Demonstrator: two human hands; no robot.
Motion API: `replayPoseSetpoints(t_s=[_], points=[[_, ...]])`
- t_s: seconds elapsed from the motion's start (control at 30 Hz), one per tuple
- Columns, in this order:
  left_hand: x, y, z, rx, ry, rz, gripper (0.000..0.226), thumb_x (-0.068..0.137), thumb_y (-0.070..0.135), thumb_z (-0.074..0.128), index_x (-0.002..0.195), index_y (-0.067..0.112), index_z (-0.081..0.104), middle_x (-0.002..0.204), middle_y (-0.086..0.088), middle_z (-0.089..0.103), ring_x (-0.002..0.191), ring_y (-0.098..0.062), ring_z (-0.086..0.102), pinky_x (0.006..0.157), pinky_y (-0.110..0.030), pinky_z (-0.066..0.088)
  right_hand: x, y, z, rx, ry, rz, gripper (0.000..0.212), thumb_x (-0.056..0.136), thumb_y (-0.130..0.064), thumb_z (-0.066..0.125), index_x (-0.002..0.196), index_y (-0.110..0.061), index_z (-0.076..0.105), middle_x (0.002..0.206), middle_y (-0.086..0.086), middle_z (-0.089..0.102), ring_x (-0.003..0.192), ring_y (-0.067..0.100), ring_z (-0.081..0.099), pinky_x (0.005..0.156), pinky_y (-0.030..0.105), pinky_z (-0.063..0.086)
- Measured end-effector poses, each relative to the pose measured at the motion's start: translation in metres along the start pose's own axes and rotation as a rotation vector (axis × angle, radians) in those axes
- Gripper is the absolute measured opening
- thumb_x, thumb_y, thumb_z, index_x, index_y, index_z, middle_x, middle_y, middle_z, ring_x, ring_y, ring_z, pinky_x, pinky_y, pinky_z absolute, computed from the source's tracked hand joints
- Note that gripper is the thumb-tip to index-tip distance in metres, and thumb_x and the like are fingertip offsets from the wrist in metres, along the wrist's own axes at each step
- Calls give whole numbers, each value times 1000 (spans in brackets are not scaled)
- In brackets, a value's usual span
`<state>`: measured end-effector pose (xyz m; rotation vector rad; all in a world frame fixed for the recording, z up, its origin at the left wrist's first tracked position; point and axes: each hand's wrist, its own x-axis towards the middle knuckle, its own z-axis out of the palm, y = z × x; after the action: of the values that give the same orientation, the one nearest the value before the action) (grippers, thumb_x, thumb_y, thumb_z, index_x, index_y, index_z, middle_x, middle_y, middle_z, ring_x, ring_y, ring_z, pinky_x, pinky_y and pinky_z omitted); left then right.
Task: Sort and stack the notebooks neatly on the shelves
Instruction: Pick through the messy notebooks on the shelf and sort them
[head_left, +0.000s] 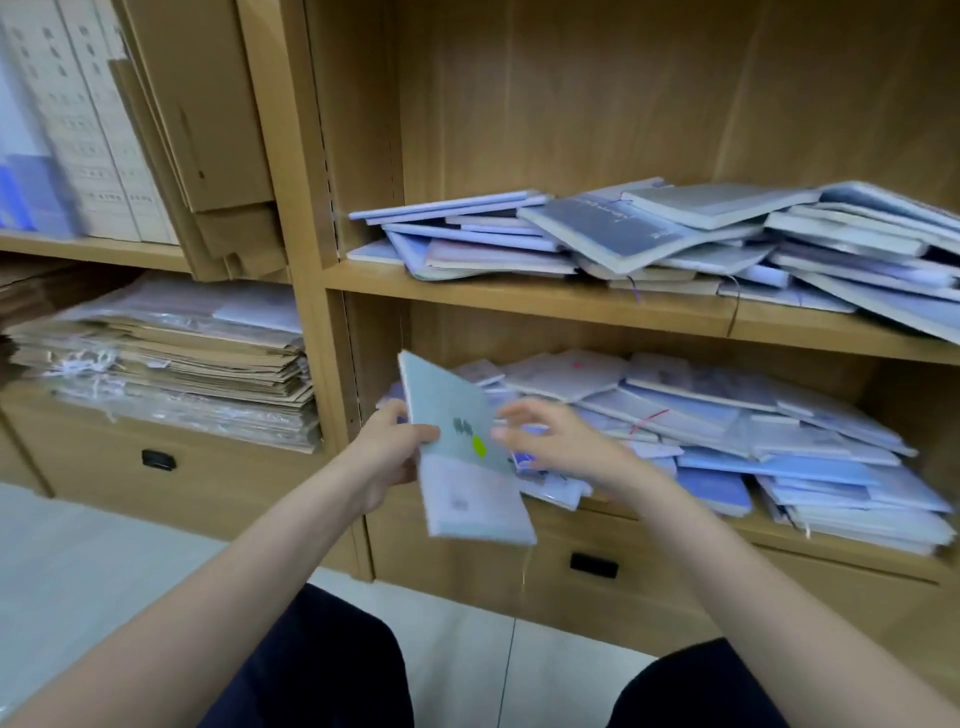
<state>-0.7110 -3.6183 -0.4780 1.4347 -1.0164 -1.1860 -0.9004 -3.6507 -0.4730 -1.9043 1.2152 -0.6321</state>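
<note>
At the centre of the frame the left hand grips a pale green notebook, tilted, before the lower shelf. The right hand is just beside it, fingers spread and holding nothing. Behind, messy notebooks cover this shelf, and another heap lies on the upper shelf.

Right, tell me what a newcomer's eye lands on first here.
First the pale green notebook at centre, gripped by the left hand while the right hand hovers open beside it. Next, the two untidy heaps of blue notebooks: one on the upper shelf, one on the lower shelf. On the left, a stack of brown envelopes.
</note>
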Motion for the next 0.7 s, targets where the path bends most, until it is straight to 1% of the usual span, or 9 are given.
replayPoseSetpoints(t_s=[0.1,0.17,0.2,0.23,0.3,0.43,0.53,0.63,0.7], points=[[6,-12,10,-147,24,-89,9,90,-1,49,96,5,49,101,-17,62,82,-26,63,62,-30,54,-8,3,22,-60,-324,84,72,74,-57,69,135,-33,41,137,-12,43,121,7,46,104,31,39],[9,-16,19,-162,26,-84,16,90,-1,48,106,-3,48,107,-24,60,78,-25,66,58,-27,57,-8,2,29,-184,-337,80,80,74,-53,71,141,-31,32,138,-10,42,123,11,45,104,31,38],[9,-15,23,-168,30,-59,16,90,0,48,105,-2,47,106,-25,60,75,-24,67,59,-26,58,-7,-1,31,-292,-305,51,73,80,-41,69,141,-27,33,134,-5,46,119,14,48,97,29,42],[8,-12,26,-178,31,-23,11,90,1,49,101,1,46,103,-24,61,74,-25,68,62,-27,59,-5,-4,31,-421,-239,9,60,85,-26,64,139,-21,37,126,3,52,110,19,52,83,27,46],[6,2,24,-203,28,74,8,91,6,51,94,6,44,100,-22,65,82,-28,69,77,-31,58,-1,-12,25,-649,5,-96,39,89,-4,47,128,-11,46,106,16,59,90,29,54,58,32,37],[13,40,-10,62,130,414,16,92,12,52,107,16,49,110,-1,64,101,-14,62,89,-31,50,6,-35,-26,-558,415,-347,31,90,-2,49,119,-10,56,92,21,65,88,36,58,67,35,36],[25,59,-33,235,241,574,31,92,8,48,122,15,46,123,2,55,112,-10,51,89,-22,41,9,-62,-64,-359,601,-496,25,87,0,55,111,-3,60,97,11,66,91,26,59,70,28,34],[42,77,-40,291,271,646,34,90,5,49,124,13,46,123,2,52,114,-12,49,94,-24,37,29,-80,-89,-119,712,-415,17,90,-5,54,106,-10,58,100,2,59,91,17,54,71,24,36],[57,94,-41,330,294,691,35,89,6,50,124,13,46,120,4,51,111,-10,49,92,-23,37,48,-93,-102,68,751,-324,11,92,-10,51,100,-18,52,102,4,59,96,23,57,79,35,48]])
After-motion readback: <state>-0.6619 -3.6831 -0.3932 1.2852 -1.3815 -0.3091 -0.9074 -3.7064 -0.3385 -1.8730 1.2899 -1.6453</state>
